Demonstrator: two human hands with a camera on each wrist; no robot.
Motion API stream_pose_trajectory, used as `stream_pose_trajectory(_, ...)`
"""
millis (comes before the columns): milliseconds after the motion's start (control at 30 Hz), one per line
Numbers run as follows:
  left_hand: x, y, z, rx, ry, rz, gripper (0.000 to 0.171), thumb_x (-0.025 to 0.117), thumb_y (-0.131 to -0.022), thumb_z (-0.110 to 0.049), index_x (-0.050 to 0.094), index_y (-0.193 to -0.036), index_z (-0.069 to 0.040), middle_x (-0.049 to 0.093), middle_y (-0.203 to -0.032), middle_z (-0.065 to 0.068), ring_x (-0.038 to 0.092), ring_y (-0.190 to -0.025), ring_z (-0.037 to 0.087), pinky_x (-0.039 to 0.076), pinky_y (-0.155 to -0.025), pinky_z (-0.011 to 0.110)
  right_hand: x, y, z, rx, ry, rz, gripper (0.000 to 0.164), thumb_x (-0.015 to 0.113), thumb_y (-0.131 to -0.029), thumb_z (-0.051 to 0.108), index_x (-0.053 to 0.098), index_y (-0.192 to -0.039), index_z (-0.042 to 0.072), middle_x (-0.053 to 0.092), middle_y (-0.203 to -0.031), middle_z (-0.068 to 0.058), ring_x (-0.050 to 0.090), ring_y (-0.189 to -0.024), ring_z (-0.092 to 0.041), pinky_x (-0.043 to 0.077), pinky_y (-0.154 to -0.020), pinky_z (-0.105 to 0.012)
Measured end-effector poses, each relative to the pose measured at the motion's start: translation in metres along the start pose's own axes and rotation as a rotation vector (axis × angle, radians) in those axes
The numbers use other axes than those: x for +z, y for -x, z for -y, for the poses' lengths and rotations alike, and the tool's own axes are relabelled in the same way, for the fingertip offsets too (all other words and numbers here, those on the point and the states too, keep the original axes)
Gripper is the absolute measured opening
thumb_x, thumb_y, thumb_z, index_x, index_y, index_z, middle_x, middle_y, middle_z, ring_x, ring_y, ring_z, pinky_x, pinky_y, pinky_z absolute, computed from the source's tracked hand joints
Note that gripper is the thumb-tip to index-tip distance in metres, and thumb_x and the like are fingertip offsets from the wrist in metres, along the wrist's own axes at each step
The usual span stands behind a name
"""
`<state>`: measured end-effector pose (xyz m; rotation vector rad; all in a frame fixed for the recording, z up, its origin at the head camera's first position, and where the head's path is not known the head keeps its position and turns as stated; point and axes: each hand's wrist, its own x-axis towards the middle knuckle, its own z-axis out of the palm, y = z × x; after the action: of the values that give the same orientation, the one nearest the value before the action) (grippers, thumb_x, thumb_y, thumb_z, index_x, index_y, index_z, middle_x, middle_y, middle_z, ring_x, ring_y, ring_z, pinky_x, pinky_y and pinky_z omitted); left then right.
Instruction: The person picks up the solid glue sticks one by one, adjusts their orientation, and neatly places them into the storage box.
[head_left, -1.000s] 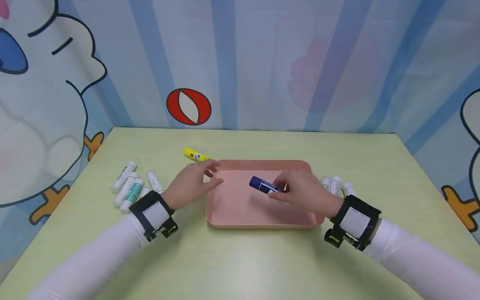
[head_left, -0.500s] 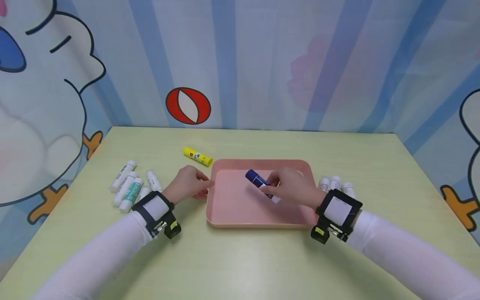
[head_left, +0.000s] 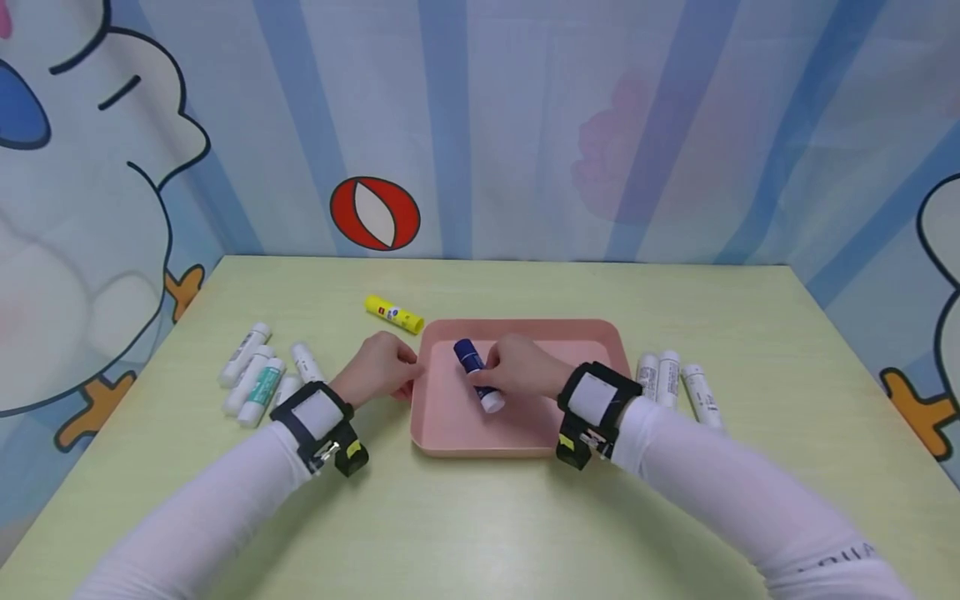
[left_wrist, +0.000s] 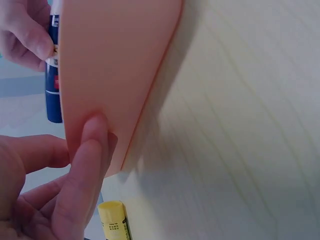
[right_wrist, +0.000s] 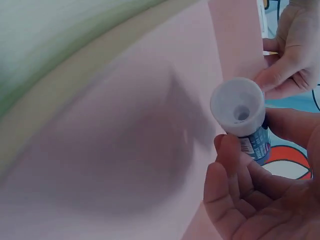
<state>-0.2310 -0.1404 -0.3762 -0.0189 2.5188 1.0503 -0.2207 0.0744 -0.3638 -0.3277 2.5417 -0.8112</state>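
My right hand (head_left: 519,367) pinches a dark blue glue stick (head_left: 469,357) over the left half of the pink tray (head_left: 525,446). The stick is tilted, its blue cap away from me and its white base (right_wrist: 238,106) toward me. In the right wrist view, the hollow underside of that base faces the camera. My left hand (head_left: 378,367) grips the tray's left rim between thumb and fingers; the left wrist view shows the fingertips (left_wrist: 95,129) against the tray's outer wall. A yellow glue stick (head_left: 393,314) lies on the table just beyond the tray's far left corner.
Several white glue sticks (head_left: 243,379), one with a green label (head_left: 262,390), lie at the left of the table. More white glue sticks (head_left: 668,379) lie right of the tray, partly behind my right sleeve (head_left: 697,450). A patterned curtain (head_left: 510,125) stands behind the table.
My right hand has carried the blue glue stick leftward across the tray and turned it more upright in view. My left hand has closed from spread fingers onto the tray's left rim.
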Motion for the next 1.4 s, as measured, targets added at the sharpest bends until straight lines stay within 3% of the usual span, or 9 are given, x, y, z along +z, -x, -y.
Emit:
stream_pose_trajectory(333, 0.0, 0.0, -0.002, 0.009, -0.052, -0.004, 0.02, 0.062, -0.094, -0.009, 0.069, -0.107, 0.004, 0.068, -0.077, 0.01, 0.065, -0.063, 0.017, 0.054, -0.059, 0.026, 0.014, -0.024, 0.012, 0.037, 0.041, 0.072, 0.032, 0.072, -0.089, 0.032, 0.067, -0.077, 0.003, 0.056, -0.06, -0.002, 0.051, -0.055, -0.015, 0.035, -0.051, -0.023)
stream_pose_trajectory(667, -0.002, 0.0, 0.0, 0.033, -0.069, -0.005, 0.019, 0.061, -0.095, -0.01, 0.07, -0.105, 0.005, 0.067, -0.077, 0.01, 0.064, -0.062, 0.016, 0.054, -0.058, 0.026, 0.024, -0.047, 0.022, 0.08, 0.085, 0.128, 0.033, 0.071, -0.089, 0.034, 0.063, -0.095, 0.003, 0.06, -0.071, -0.005, 0.057, -0.061, -0.015, 0.04, -0.054, -0.024)
stream_pose_trajectory(900, -0.002, -0.001, -0.001, 0.025, -0.074, 0.006, 0.02, 0.062, -0.095, -0.011, 0.071, -0.105, 0.003, 0.067, -0.079, 0.009, 0.063, -0.063, 0.016, 0.053, -0.058, 0.025, 0.029, -0.049, 0.027, 0.105, 0.062, 0.146, 0.035, 0.073, -0.088, 0.032, 0.062, -0.102, 0.003, 0.06, -0.075, -0.005, 0.057, -0.063, -0.015, 0.042, -0.055, -0.023)
stream_pose_trajectory(1233, -0.003, 0.0, 0.0, 0.03, -0.052, 0.006, 0.018, 0.062, -0.094, -0.009, 0.071, -0.102, 0.004, 0.067, -0.078, 0.009, 0.064, -0.063, 0.017, 0.054, -0.059, 0.027, 0.03, -0.044, 0.034, 0.079, -0.067, 0.145, 0.029, 0.073, -0.088, 0.025, 0.066, -0.109, 0.005, 0.065, -0.074, -0.006, 0.061, -0.06, -0.017, 0.049, -0.055, -0.024)
stream_pose_trajectory(1400, -0.002, -0.001, 0.001, 0.036, -0.039, 0.003, 0.018, 0.062, -0.093, -0.009, 0.071, -0.102, 0.004, 0.068, -0.076, 0.009, 0.064, -0.062, 0.016, 0.054, -0.059, 0.026, 0.03, -0.039, 0.039, 0.084, -0.064, 0.161, 0.027, 0.072, -0.089, 0.022, 0.066, -0.109, 0.005, 0.063, -0.074, -0.005, 0.059, -0.06, -0.016, 0.048, -0.057, -0.024)
